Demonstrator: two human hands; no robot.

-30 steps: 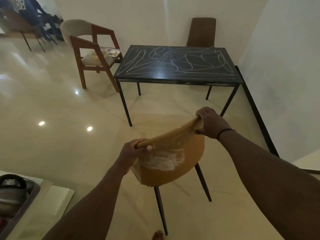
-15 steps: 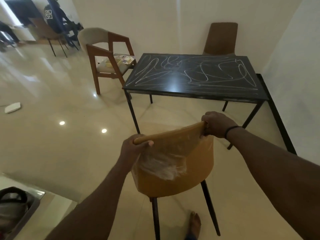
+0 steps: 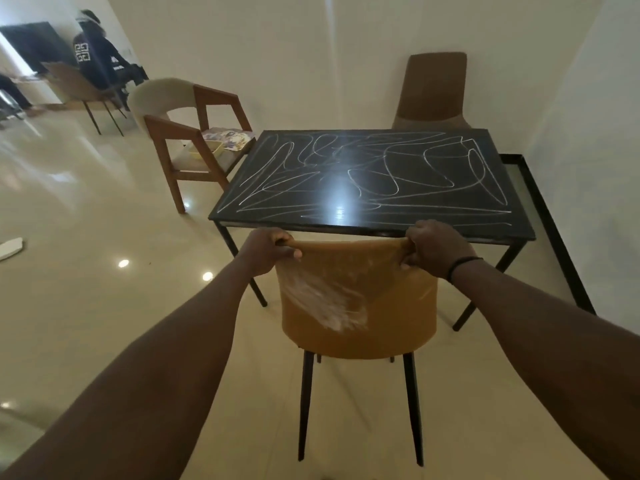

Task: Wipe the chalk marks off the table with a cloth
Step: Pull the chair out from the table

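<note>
Mustard chair [image 3: 358,306] now sits right at the near edge of the black worktop [image 3: 450,233], closer than a second ago. Left hand [image 3: 268,252] and right hand [image 3: 438,247] both grip its backrest top. Chalk marks [image 3: 363,174] cover the worktop, unwiped; cloth not visible.

Black counter [image 3: 450,202], glossy, level, just beyond the fingers [image 3: 412,237]; white chalk marks [image 3: 363,174] looping and scribbled across nearly the whole top, unwiped.
</note>
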